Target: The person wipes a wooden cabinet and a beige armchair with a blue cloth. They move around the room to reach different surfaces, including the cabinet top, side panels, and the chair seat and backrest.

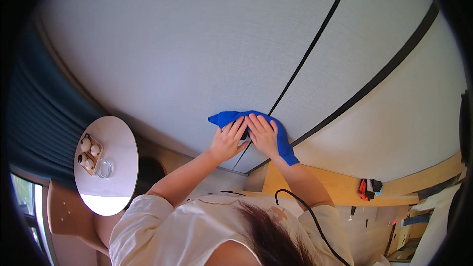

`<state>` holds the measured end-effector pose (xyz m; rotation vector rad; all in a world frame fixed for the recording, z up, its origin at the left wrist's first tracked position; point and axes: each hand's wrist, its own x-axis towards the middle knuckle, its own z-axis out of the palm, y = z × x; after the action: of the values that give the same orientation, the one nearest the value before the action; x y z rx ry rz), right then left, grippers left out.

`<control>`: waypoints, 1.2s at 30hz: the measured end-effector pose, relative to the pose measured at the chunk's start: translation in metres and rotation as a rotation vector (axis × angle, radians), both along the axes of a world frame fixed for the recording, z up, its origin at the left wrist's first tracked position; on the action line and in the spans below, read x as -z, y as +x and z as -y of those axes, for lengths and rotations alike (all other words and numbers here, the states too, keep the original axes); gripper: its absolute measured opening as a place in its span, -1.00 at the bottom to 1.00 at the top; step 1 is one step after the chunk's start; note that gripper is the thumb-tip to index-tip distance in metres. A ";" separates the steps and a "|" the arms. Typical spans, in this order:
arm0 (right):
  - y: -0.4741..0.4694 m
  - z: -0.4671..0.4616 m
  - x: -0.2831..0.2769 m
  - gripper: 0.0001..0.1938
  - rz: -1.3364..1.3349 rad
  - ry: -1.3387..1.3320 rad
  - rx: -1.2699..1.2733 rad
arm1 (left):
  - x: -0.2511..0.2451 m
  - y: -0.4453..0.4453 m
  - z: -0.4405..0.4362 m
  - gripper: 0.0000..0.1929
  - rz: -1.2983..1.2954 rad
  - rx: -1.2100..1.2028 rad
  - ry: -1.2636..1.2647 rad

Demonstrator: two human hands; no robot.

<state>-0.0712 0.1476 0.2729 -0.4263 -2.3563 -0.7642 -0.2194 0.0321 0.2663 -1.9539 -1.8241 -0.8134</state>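
Observation:
A blue cloth [283, 137] is spread against a pale grey wall panel [159, 51], across a thin black vertical strip [314, 42]. My left hand [230, 141] presses it with fingers extended, near its left part. Beside it, my right hand [263, 135] lies on the cloth too, the fingertips of both hands almost meeting. One end of the cloth hangs past my right wrist. The surface beneath the cloth and my fingers is hidden.
At the left stands a round white table [118, 147] with a tea set on a small tray [97, 168] and a glass ashtray [105, 169]. A chair [68, 210] and a dark teal curtain [40, 118] are beside it. Folded clothes [369, 189] lie on a wooden ledge [314, 188]. A black cable [314, 216] crosses my shoulder.

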 end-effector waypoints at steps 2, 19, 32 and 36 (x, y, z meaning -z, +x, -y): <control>-0.004 0.004 0.006 -0.40 -0.034 -0.061 -0.035 | 0.001 0.002 0.010 -0.17 0.021 -0.008 -0.085; -0.047 0.018 -0.077 -0.49 -0.198 0.007 -0.020 | -0.068 -0.015 -0.014 -0.39 0.133 -0.018 0.490; -0.181 0.055 -0.244 -0.52 -0.304 0.146 0.193 | -0.223 -0.151 -0.007 -0.20 0.102 0.036 0.648; -0.236 0.069 -0.290 -0.48 -0.431 0.131 0.029 | -0.273 -0.207 0.001 -0.12 0.033 -0.039 0.709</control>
<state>-0.3075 0.0789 0.5631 -0.5130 -1.8931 -0.7495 -0.4261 0.0313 0.5391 -1.4417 -1.3162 -1.2661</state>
